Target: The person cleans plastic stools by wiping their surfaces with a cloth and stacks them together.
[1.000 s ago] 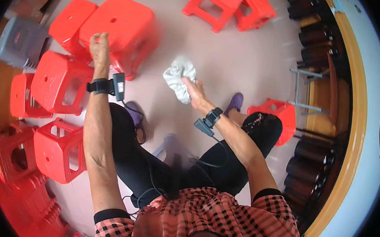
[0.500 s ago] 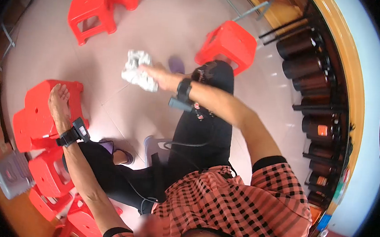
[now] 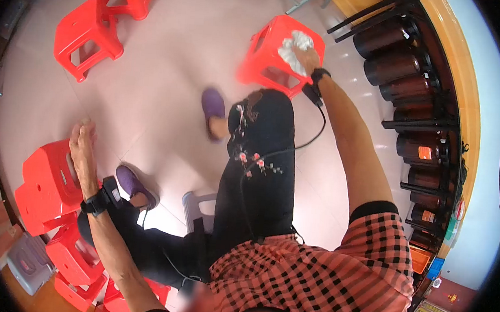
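My right hand [image 3: 308, 59] is closed on a crumpled white cloth [image 3: 295, 50], which lies against the top of a red plastic stool [image 3: 263, 55] beyond my knee. Part of the cloth is hidden under the fingers. At the left, my left hand [image 3: 82, 153] is by the edge of another red stool [image 3: 42, 185], its fingers loosely bent and partly apart, reaching past the seat. I see nothing held in it. Whether its palm bears on the stool is hard to see.
Two more red stools [image 3: 87, 34] stand at the upper left. Further red stools [image 3: 75, 254] and a grey plastic stool [image 3: 28, 262] are at the lower left. Dark round-backed chairs [image 3: 392, 67] line the right wall. A cable [image 3: 315, 137] runs from my right wrist.
My right hand has carried the white cloth from above the floor rightward onto the stool top. My left hand has shifted from lying on the left stool to its edge. The view has turned.
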The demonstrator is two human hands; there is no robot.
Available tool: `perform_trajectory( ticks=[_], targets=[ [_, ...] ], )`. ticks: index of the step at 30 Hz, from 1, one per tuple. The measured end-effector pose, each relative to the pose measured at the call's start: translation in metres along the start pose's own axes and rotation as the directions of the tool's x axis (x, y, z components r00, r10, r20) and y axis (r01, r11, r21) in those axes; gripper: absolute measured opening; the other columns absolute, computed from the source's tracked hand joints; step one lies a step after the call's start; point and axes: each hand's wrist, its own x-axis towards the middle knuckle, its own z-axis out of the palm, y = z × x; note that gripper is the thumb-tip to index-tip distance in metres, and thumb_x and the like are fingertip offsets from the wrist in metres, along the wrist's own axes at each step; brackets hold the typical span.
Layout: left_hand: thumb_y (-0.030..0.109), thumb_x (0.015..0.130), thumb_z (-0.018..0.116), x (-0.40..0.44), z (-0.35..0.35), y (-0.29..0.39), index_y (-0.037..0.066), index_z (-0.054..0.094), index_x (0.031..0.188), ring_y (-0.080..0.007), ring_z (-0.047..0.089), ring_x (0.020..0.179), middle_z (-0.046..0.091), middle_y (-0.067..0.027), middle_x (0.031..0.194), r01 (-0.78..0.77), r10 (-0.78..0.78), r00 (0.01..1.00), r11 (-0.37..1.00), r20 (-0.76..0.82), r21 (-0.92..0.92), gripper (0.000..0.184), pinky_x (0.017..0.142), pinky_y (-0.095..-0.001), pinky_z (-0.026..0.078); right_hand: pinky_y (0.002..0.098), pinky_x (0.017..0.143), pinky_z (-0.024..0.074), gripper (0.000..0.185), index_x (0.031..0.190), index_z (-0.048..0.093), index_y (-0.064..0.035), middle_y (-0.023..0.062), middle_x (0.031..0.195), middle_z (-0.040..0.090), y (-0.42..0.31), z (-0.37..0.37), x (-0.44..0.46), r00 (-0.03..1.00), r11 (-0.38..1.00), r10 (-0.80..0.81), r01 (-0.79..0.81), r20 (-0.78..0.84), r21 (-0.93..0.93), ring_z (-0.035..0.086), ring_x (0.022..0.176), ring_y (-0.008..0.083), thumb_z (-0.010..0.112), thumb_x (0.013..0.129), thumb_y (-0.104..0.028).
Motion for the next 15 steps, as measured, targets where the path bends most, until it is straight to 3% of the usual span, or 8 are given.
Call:
perform_trajectory(
  ticks=[1, 3, 6, 8, 10, 12, 15],
  targets=[
    [0.035, 0.092, 0.053, 0.003, 0.003, 0.005, -0.004, 0.055, 0.117, -0.0223, 0.057, 0.108, 0.061, -0.0149, 0.111, 0.007, -0.007, 1.000, 0.997, 0.011, 0.075, 0.046, 0.093, -0.0346, 0.045, 0.0394, 0.099, 0.0416, 0.075, 0.125, 0.052, 0.0058, 0.0273, 0.121, 0.057, 0.015, 0.013, 0.011, 0.999, 0.998, -0.040, 0.039, -0.012, -0.048, 0.051, 0.120, 0.0363, 0.062, 0.079, -0.052],
    [0.035, 0.092, 0.053, 0.010, 0.017, 0.013, -0.003, 0.057, 0.114, -0.0216, 0.057, 0.108, 0.062, -0.0138, 0.108, -0.007, 0.003, 1.000, 0.989, 0.029, 0.145, 0.043, 0.092, -0.0345, 0.045, 0.0389, 0.100, 0.0406, 0.084, 0.129, 0.044, 0.0108, 0.0290, 0.125, 0.053, 0.042, 0.029, 0.040, 0.996, 0.999, 0.029, -0.025, 0.087, -0.046, 0.050, 0.121, 0.0373, 0.064, 0.077, -0.053],
    [0.033, 0.093, 0.052, 0.016, 0.035, 0.012, -0.002, 0.059, 0.108, -0.0201, 0.058, 0.101, 0.064, -0.0118, 0.103, -0.055, 0.044, 0.997, 0.984, 0.065, 0.172, 0.039, 0.088, -0.0330, 0.045, 0.0397, 0.098, 0.0429, 0.085, 0.127, 0.046, 0.0107, 0.0298, 0.122, 0.055, 0.051, 0.047, 0.063, 0.981, 1.000, 0.021, -0.024, -0.194, -0.011, 0.053, 0.116, 0.0386, 0.066, 0.073, -0.052],
    [0.032, 0.093, 0.052, 0.025, 0.037, 0.003, -0.002, 0.060, 0.106, -0.0189, 0.058, 0.094, 0.064, -0.0102, 0.101, -0.094, 0.071, 0.992, 0.968, 0.106, 0.232, 0.037, 0.085, -0.0315, 0.045, 0.0403, 0.098, 0.0424, 0.091, 0.130, 0.041, 0.0113, 0.0297, 0.125, 0.053, 0.050, 0.051, 0.082, 0.990, 0.995, -0.017, 0.030, -0.139, 0.093, 0.052, 0.117, 0.0391, 0.068, 0.071, -0.053],
    [0.031, 0.093, 0.052, 0.029, 0.034, 0.003, -0.002, 0.059, 0.106, -0.0181, 0.057, 0.090, 0.064, -0.0078, 0.100, -0.108, 0.053, 0.985, 0.929, 0.162, 0.355, 0.036, 0.082, -0.0307, 0.044, 0.0401, 0.097, 0.0433, 0.096, 0.133, 0.037, 0.0109, 0.0285, 0.128, 0.051, 0.048, 0.057, 0.104, 0.998, 0.998, -0.018, 0.022, -0.064, 0.062, 0.052, 0.118, 0.0372, 0.069, 0.070, -0.055],
    [0.030, 0.093, 0.052, 0.028, 0.035, 0.008, -0.002, 0.059, 0.106, -0.0183, 0.056, 0.088, 0.064, -0.0070, 0.098, -0.098, 0.013, 0.982, 0.887, 0.188, 0.451, 0.035, 0.081, -0.0307, 0.044, 0.0393, 0.095, 0.0455, 0.100, 0.137, 0.033, 0.0093, 0.0262, 0.132, 0.049, 0.048, 0.057, 0.120, 0.999, 0.991, 0.051, -0.049, 0.012, -0.122, 0.053, 0.119, 0.0330, 0.070, 0.070, -0.056],
    [0.028, 0.092, 0.053, 0.021, 0.041, 0.019, -0.002, 0.058, 0.105, -0.0205, 0.056, 0.087, 0.064, -0.0094, 0.096, -0.094, 0.018, 0.989, 0.851, 0.149, 0.517, 0.034, 0.082, -0.0320, 0.043, 0.0390, 0.094, 0.0464, 0.097, 0.135, 0.036, 0.0102, 0.0249, 0.126, 0.054, 0.036, 0.055, 0.125, 0.996, 0.977, 0.085, -0.076, 0.036, -0.201, 0.056, 0.115, 0.0324, 0.070, 0.070, -0.055]
  ],
)
